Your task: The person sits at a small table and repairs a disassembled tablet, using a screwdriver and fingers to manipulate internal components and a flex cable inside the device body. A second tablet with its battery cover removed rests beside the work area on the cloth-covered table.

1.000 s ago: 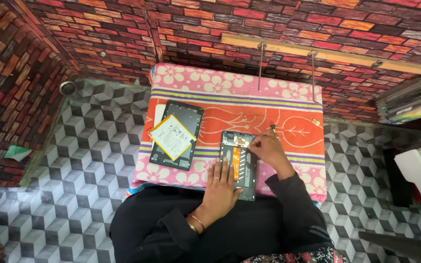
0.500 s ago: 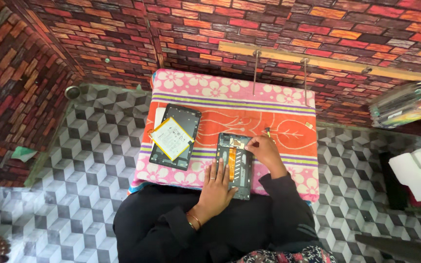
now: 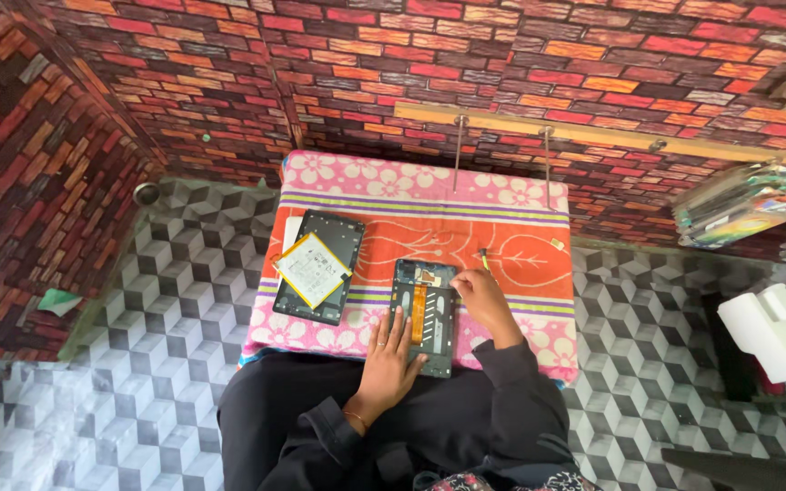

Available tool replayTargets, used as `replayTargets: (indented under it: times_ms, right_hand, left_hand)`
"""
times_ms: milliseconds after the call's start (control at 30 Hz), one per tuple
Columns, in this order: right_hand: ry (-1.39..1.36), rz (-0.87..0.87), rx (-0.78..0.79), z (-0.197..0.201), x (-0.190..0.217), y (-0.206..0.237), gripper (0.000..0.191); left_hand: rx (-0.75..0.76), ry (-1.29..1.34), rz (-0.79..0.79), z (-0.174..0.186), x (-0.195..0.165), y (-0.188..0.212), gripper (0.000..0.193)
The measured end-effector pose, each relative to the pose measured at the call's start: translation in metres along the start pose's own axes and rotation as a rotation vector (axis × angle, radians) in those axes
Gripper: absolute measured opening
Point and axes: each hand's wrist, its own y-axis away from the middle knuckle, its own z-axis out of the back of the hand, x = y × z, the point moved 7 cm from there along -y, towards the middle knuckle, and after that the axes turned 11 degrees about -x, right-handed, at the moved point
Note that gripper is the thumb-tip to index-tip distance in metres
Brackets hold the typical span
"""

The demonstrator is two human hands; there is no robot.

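Opened tablet: our left hand is still lying flat on its near edge; our right hand, fingers curled, is staying at its top corner, grip unclear.

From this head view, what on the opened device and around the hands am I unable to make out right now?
- Right hand: fingertips curled over the opened device; what they pinch is too small to tell.
- Device's lower left edge: covered by the left hand.
- Small yellow tool: too small to identify.
- Second panel: partly hidden under the pale battery pack.
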Motion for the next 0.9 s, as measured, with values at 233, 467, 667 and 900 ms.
replayTargets:
  times_ms: [233, 467, 667, 900]
  right_hand:
    - [-0.108, -0.325, -0.049, 0.042, -0.046, 0.013, 0.028]
    - [0.091, -0.223, -0.209, 0.051, -0.041, 0.007, 0.035]
    - [0.241, -0.225, -0.138, 0.044, -0.03, 0.0, 0.062]
    - [0.128, -0.312, -0.067, 0.046, -0.042, -0.001, 0.058]
  left_hand:
    - [-0.01, -0.046, 0.022, 0.004, -0.002, -0.005, 0.068]
    - [-0.157, 0.004, 0.138, 0.02, 0.006, -0.03, 0.034]
    - [-0.317, 0.121, -0.116, 0.018, -0.013, -0.093, 0.02]
    - [-0.031, 0.248, -0.076, -0.007, -0.005, -0.144, 0.008]
